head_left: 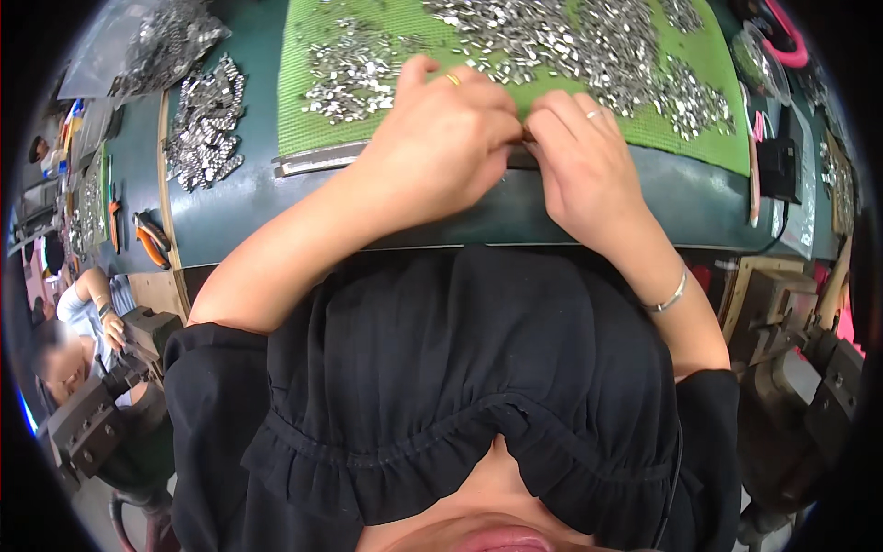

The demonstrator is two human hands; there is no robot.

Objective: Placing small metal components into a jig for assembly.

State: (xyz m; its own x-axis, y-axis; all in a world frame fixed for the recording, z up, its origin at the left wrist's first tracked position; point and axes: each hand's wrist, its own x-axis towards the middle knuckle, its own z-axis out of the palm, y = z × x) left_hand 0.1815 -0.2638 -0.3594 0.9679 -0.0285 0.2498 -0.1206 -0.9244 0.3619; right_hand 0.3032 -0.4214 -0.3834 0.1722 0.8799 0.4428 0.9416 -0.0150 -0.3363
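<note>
My left hand point(451, 138) and my right hand point(584, 166) meet over the near edge of a green textured mat point(414, 138). The fingertips of both are pinched together at one spot, around something small that the fingers mostly hide. Loose small silver metal pieces point(589, 46) lie scattered over the mat in front of the hands, with another patch of them point(349, 87) beyond my left forearm. Under my left wrist runs a flat metal strip point(317, 161) along the mat's near edge, and it shows again between the hands.
Linked metal segments point(207, 129) are heaped left of the mat, near a clear plastic bag point(166, 46). Orange-handled pliers point(152, 241) lie at the bench's left. A black box point(780, 167) with a cable stands right. Vises point(777, 308) flank me; another person's hand point(112, 328) shows left.
</note>
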